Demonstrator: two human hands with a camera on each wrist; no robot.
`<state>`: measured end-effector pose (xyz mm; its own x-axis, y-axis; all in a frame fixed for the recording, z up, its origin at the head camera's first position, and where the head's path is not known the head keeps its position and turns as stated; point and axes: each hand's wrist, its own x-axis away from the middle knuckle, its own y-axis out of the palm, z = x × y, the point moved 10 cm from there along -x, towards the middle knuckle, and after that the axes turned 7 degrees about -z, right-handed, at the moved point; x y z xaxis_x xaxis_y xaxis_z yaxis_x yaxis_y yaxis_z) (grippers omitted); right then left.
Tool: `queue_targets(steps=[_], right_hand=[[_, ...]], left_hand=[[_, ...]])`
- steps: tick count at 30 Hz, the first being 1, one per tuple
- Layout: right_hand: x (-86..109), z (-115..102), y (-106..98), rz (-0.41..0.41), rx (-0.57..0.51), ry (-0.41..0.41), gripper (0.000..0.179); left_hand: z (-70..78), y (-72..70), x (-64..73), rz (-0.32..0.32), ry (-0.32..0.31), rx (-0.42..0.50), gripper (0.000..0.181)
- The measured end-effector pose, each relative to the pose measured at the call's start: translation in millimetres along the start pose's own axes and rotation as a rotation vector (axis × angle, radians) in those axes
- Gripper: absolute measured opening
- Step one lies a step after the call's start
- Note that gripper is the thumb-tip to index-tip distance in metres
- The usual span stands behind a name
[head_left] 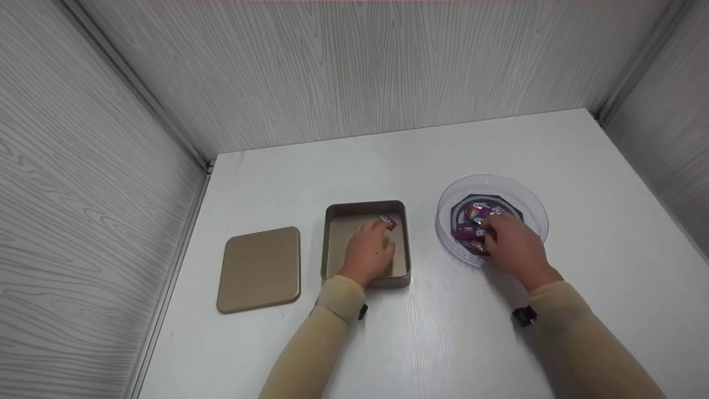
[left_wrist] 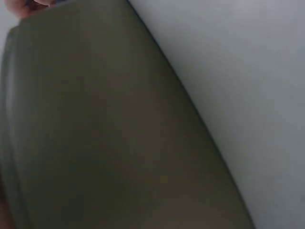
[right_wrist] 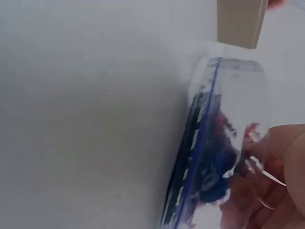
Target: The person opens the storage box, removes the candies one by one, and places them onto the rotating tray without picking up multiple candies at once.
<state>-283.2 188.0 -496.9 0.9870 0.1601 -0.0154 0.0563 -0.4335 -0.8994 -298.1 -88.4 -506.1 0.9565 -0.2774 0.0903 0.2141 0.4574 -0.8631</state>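
My left hand [head_left: 370,249] reaches down into a bronze-coloured square tin [head_left: 407,249], its fingertips pinching a red wrapped candy [head_left: 388,221] near the far right corner. In the left wrist view the tin's outer wall [left_wrist: 119,114] takes up most of the picture, and part of the fingers [left_wrist: 19,7] shows over its rim. On the right, my right hand [head_left: 515,244] dips into a clear round plastic dish [head_left: 537,208] of shiny purple and red wrapped candies [head_left: 468,231]. Its thumb and fingers are curled round a candy there, largely hidden by the hand.
Left of the tin lies its flat bronze lid [head_left: 260,269] on the white table [head_left: 415,343]. Under the candies the dish has a dark patterned base [right_wrist: 178,176]. Pale wood-grain panels [head_left: 376,72] stand around the table at the back and both sides.
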Motion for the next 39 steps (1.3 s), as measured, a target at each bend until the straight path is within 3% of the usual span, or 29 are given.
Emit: queue_targets(steps=[8, 14, 18, 21, 26, 33, 36, 39], right_hand=[[5.1, -1, -3, 0.084, -0.020, -0.038, 0.021], [8.7, -13, -9, 0.121, -0.066, -0.078, 0.020], [9.9, -17, -10, 0.127, -0.082, -0.091, 0.021], [10.1, -17, -8, 0.103, -0.091, -0.079, 0.021], [12.6, -17, -2, 0.050, -0.113, -0.058, 0.021], [17.0, -23, 0, 0.033, -0.131, -0.084, 0.019], [18.9, -26, 1, 0.030, -0.133, -0.094, 0.019], [21.5, -32, 2, 0.026, -0.142, -0.106, 0.018]], left_hand=[[2.2, 14.0, -17.0, -0.089, 0.016, -0.202, 0.047], [1.4, 23.3, -25.8, -0.167, -0.011, -0.277, 0.051], [-2.3, 24.3, -27.3, -0.165, -0.038, -0.311, 0.048], [-1.8, 22.5, -26.8, -0.134, -0.017, -0.340, 0.040], [-1.7, 18.2, -24.5, -0.080, 0.025, -0.337, 0.019], [-4.7, 13.7, -19.3, -0.111, 0.020, -0.368, 0.010], [-7.0, 9.3, -13.8, -0.117, 0.016, -0.316, 0.007], [-10.5, 1.0, -7.9, -0.091, 0.003, -0.201, 0.005]])
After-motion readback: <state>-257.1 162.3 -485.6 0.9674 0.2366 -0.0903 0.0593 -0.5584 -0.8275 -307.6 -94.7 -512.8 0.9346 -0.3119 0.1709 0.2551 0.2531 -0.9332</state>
